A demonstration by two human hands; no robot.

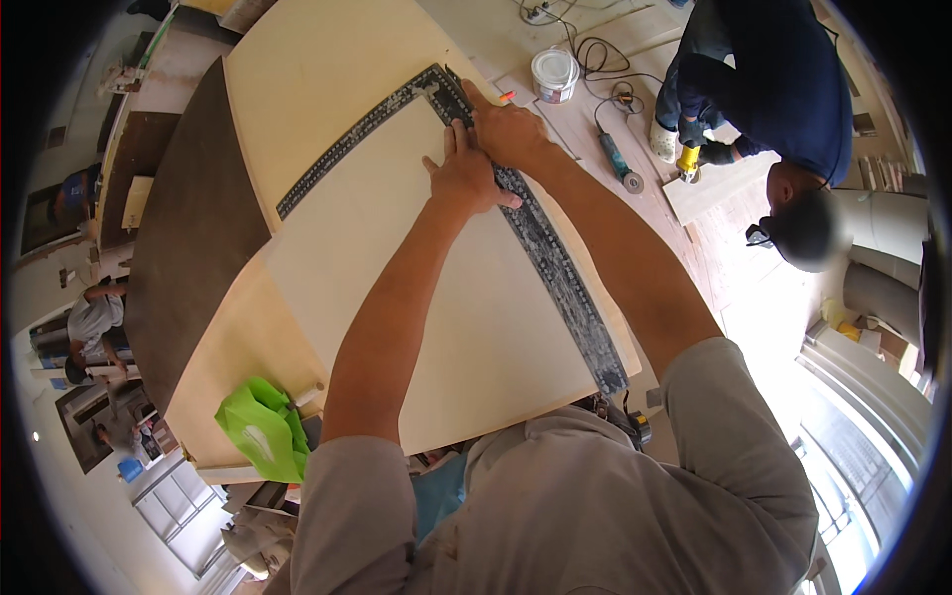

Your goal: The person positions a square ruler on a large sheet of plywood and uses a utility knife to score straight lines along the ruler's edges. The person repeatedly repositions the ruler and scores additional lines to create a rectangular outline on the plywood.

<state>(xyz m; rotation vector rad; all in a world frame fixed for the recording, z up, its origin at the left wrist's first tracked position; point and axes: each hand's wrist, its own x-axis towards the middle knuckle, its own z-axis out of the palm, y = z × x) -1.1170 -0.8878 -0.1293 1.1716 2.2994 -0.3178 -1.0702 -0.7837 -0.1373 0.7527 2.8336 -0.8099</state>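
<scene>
Closest to the person's body, a bright green bag (263, 426) slumps on the left side of the counter (223, 372). Across a white board (491, 337) there lies a worn black carpenter's square (557, 273), corner pointing away. The left hand (463, 177) spreads on it, grip open; the right (508, 134) bends near the corner, its grip I can't make out. Beyond, an angle grinder (619, 162) and white bucket (555, 77) sit on the floor (635, 233).

Pale floor (734, 283) right side, seam lines visible, washed out by strong light toward lower right. Window (851, 451) at lower-right edge, bright, curved by lens. White wall (61, 496) lower left, small bright spot (36, 436) on it, source unclear. Gray gridded frame (180, 514) nearby.
</scene>
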